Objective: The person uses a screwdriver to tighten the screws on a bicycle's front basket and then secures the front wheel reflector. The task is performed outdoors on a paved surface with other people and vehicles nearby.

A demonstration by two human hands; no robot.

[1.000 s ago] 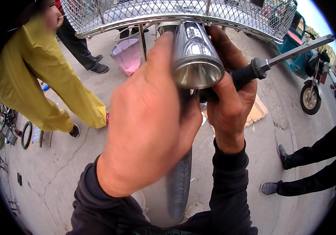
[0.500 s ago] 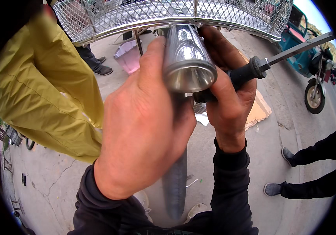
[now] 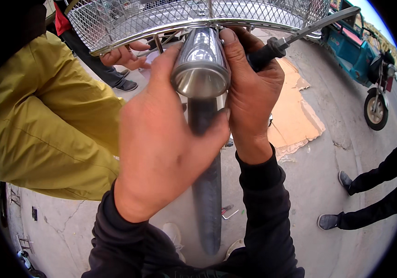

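Observation:
A shiny chrome cone-shaped lamp housing [image 3: 201,65] sits just under the rim of a wire mesh basket [image 3: 170,16]. My left hand [image 3: 161,139] wraps around its left side and underside. My right hand [image 3: 251,88] presses against its right side while gripping a black-handled screwdriver [image 3: 300,32], whose steel shaft points up to the right. Below the housing a grey mudguard [image 3: 207,194] runs down toward my feet.
A person in yellow clothing [image 3: 45,120] crouches close on the left, one hand [image 3: 124,53] holding the basket rim. Flattened cardboard [image 3: 295,111] lies on the concrete. A motorcycle [image 3: 374,88] stands at right, another person's legs [image 3: 374,194] lower right. A small tool [image 3: 228,213] lies on the ground.
The yellow-clad person has moved closer, and a hand now grips the basket rim. My hands and the chrome housing have shifted up toward the basket; the screwdriver handle sits higher.

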